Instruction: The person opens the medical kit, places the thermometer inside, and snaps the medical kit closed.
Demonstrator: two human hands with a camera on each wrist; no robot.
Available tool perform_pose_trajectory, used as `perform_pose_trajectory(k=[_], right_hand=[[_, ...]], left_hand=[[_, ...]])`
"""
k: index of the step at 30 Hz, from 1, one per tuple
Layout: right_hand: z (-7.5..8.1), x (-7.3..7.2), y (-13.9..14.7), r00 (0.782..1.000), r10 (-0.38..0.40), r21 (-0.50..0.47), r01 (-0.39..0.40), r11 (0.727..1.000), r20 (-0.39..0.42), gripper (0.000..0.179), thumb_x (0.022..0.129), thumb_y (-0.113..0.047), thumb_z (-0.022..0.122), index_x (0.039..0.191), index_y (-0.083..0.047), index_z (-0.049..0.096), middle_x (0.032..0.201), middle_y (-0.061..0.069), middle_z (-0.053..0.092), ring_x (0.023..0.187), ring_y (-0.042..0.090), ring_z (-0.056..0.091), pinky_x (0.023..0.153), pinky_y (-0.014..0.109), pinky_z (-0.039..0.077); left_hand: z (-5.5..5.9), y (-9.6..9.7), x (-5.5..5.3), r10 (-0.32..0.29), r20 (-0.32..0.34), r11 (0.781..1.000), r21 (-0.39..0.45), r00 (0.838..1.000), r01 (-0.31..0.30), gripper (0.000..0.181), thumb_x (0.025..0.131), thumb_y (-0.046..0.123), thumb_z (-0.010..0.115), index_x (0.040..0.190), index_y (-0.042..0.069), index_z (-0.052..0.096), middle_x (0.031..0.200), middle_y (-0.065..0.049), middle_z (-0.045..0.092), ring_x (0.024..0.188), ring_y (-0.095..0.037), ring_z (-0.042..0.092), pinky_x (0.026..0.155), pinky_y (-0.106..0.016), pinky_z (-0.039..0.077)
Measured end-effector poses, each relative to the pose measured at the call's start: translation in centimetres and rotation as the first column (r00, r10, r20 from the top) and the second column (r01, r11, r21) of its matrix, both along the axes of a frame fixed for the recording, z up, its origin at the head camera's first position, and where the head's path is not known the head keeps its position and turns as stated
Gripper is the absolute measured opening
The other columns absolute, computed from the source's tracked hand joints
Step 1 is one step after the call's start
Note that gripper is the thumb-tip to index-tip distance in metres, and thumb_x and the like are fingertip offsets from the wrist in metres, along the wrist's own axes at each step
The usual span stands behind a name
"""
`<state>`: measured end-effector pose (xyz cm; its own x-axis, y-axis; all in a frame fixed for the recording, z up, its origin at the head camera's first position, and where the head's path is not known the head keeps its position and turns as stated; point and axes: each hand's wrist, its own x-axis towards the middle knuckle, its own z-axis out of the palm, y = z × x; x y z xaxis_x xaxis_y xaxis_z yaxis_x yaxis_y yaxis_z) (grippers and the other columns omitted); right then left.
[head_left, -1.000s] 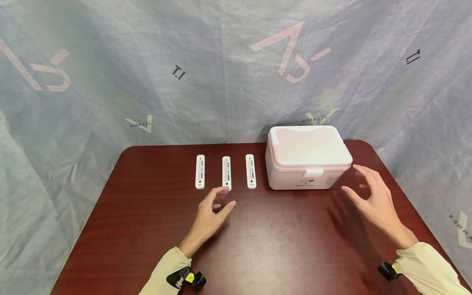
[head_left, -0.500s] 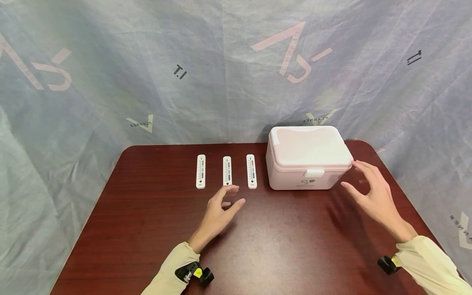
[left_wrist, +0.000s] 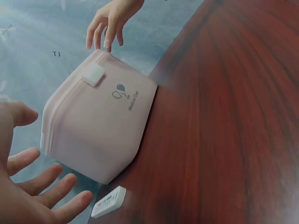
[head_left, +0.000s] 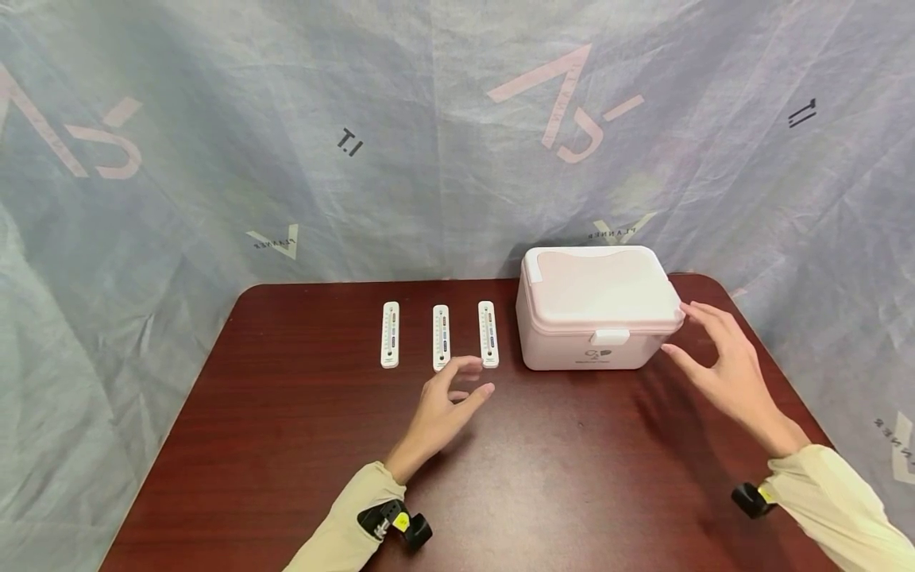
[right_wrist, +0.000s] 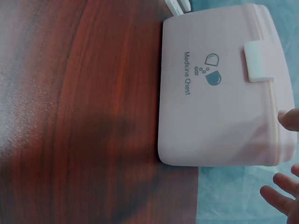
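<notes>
A closed pale pink medicine chest (head_left: 600,294) with a white latch (head_left: 611,337) stands at the back right of the table. My right hand (head_left: 732,377) is at its right front corner, fingers spread and thumb apart. Contact with the lid edge cannot be told for sure. Three white thermometers, left (head_left: 390,335), middle (head_left: 441,334) and right (head_left: 488,332), lie in a row left of the chest. In front of the middle and right ones hovers my left hand (head_left: 439,409), fingers loosely bent, holding nothing. Its fingertips overlap the right thermometer's lower end in the head view.
The dark red wooden table (head_left: 286,445) ends at a grey printed cloth (head_left: 400,159) hanging behind and at both sides. The chest's back stands close to that cloth. Each wrist wears a small black camera, seen at the left wrist camera (head_left: 415,531).
My left hand has moved right, from the middle thermometer toward the right one. My right hand has shifted slightly closer to the chest's corner. Chest and thermometers have stayed put.
</notes>
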<state>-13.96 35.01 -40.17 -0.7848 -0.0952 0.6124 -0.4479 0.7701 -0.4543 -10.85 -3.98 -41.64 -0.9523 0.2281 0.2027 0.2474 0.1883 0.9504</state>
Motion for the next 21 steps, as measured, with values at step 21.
perform_pose_trajectory(k=[21], right_hand=[[1.1, -1.7, -0.2, 0.999, 0.039, 0.057, -0.039, 0.998, -0.004, 0.072, 0.063, 0.001, 0.084, 0.129, -0.008, 0.058, 0.131, 0.015, 0.051, 0.116, 0.002, 0.044, 0.087, 0.005, 0.029]], left_hand=[[-2.9, 3.5, -2.3, -0.020, 0.008, 0.997, 0.070, 1.000, 0.020, 0.031, 0.086, 0.016, 0.069, 0.115, 0.012, 0.060, 0.110, -0.004, 0.064, 0.100, -0.023, 0.063, 0.078, -0.035, 0.053]])
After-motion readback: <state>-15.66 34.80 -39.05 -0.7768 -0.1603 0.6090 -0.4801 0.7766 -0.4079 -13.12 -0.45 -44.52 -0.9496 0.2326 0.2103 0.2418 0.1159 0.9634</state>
